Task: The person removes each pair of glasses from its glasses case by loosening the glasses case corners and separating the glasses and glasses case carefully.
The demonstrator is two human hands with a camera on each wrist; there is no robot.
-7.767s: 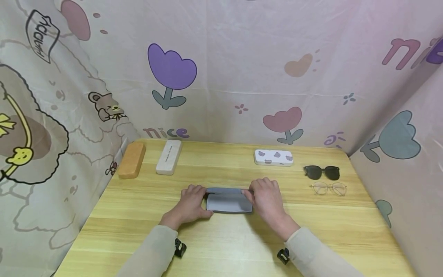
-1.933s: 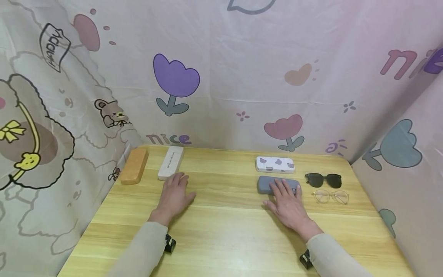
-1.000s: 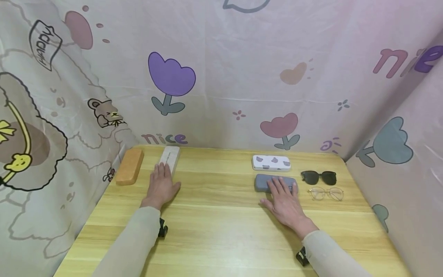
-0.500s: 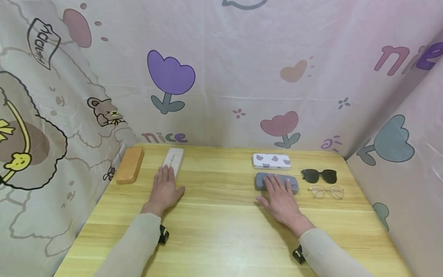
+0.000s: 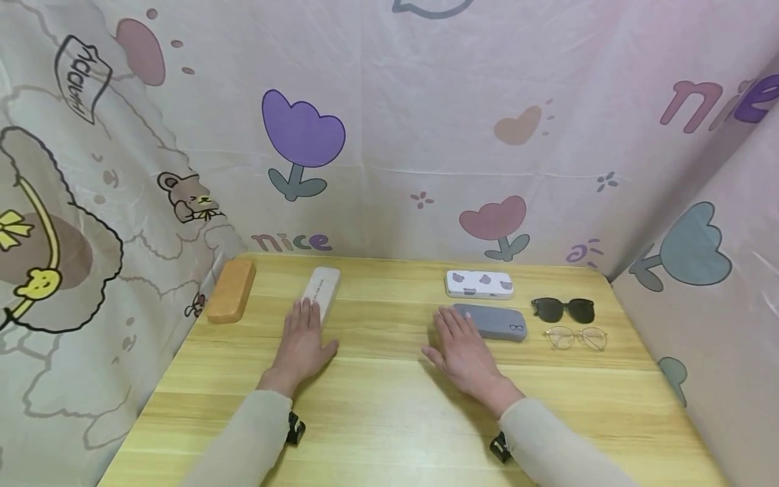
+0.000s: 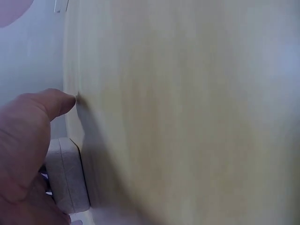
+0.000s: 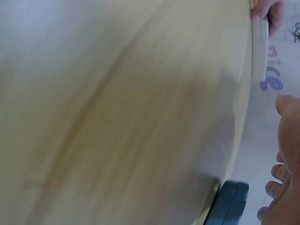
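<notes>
My left hand lies with straight fingers over the near part of an off-white glasses case. Its thumb sticks out to the right, apart from the case, which the left wrist view shows end-on. The fingers hide the near part of the case in the head view. My right hand has its fingers extended by the left end of a closed grey-blue glasses case with a small glasses print. Whether its fingertips touch that case I cannot tell. Nothing is gripped in the right hand.
An orange glasses case lies at the far left. Behind the grey-blue case is a white patterned case. Dark sunglasses and thin-framed eyeglasses lie at the right. A printed curtain borders the wooden table.
The grey-blue case, earlier open between both hands, now lies closed at the right. My right hand has slid leftward off it. My left hand has moved right with the off-white case.
</notes>
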